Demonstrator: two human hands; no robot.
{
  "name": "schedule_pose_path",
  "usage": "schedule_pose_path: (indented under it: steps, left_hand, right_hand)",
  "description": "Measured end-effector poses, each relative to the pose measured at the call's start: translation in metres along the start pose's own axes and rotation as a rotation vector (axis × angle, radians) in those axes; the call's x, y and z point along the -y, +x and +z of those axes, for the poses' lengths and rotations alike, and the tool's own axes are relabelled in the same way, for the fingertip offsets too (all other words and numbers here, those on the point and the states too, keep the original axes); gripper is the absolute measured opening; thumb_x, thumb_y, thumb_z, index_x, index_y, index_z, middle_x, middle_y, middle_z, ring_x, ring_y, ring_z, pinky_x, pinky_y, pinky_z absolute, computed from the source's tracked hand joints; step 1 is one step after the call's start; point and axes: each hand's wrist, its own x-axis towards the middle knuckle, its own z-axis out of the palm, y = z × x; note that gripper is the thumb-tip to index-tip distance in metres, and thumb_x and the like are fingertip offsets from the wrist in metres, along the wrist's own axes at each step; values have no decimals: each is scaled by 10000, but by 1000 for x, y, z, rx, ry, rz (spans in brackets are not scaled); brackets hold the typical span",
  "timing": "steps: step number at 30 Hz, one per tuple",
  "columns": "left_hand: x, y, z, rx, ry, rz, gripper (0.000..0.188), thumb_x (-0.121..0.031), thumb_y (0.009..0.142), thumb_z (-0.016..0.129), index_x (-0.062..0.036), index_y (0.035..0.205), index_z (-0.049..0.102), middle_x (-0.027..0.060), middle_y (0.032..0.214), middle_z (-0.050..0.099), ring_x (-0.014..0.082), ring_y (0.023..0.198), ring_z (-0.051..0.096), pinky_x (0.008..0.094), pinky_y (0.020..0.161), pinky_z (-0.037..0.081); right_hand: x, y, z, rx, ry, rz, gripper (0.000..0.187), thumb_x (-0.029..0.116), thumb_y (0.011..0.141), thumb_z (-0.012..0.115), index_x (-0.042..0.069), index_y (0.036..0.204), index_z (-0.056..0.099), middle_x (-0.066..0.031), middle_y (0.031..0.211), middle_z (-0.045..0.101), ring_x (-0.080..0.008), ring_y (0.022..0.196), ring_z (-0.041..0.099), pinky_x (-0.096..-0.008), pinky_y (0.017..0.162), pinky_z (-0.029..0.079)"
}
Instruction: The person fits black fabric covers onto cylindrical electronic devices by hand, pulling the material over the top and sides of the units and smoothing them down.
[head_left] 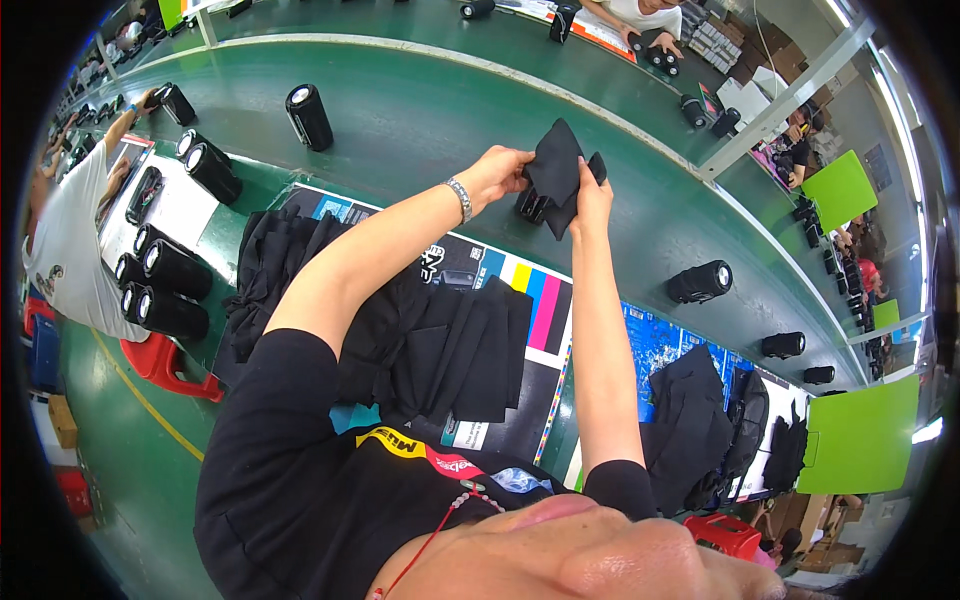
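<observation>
Over the green belt I stretch a black cloth pouch (557, 165) between both hands. My left hand (497, 178) pinches its left edge between thumb and fingers. The right edge is gripped by my right hand (592, 203), with a corner of cloth standing up past the fingers. Just under the pouch shows part of a black cylindrical speaker (531, 206); the cloth hides the rest, and I cannot tell whether it is inside. Below my forearms, several black pouches lie overlapped in a pile (440, 345) on a printed board (545, 375).
On the belt stand or lie other black speakers, one upright (309, 117) at the left and one lying (700, 282) at the right. A co-worker (85, 240) reaches over the belt at the left, beside grouped speakers (175, 268). More black pouches (688, 420) lie at the right.
</observation>
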Motion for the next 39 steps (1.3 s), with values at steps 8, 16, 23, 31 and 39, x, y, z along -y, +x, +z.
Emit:
schedule_pose_path:
  steps: [8,16,23,31,39]
  left_hand:
    - [-7,17,16,-137,309,-261,150,-181,923,571,-32,937,579,62,877,615,177,778,613,303,652,535]
    - [1,45,45,79,186,-229,281,-315,921,590,-41,979,603,79,905,660,169,807,637,318,751,513]
    - [53,46,53,2,332,-205,226,-215,927,500,-56,955,659,79,959,661,157,876,603,309,791,466]
    - [108,81,4,76,1576,608,316,-262,971,406,-203,1155,655,53,1379,491,301,1349,344,584,1083,193]
    - [80,84,-22,-175,1366,665,408,-385,881,567,-24,1036,680,134,1258,581,280,1197,515,410,1031,347]
  right_hand:
    - [11,20,-34,-169,-842,-54,396,302,757,720,83,1085,693,-161,993,696,-275,914,669,-374,810,494]
    - [39,4,-19,-143,-1264,-38,367,360,745,687,181,1065,707,-154,1013,691,-334,986,648,-428,843,503]
    - [38,7,-75,-166,-1212,106,369,348,747,655,107,1021,709,-174,966,692,-351,964,648,-428,845,494]
    - [12,-30,-72,-271,-1296,-67,301,317,800,647,137,1034,705,-197,980,677,-387,972,630,-455,819,495]
    - [-6,-22,-59,-222,-1299,-42,297,341,803,636,124,990,714,-200,951,679,-395,949,633,-467,809,499]
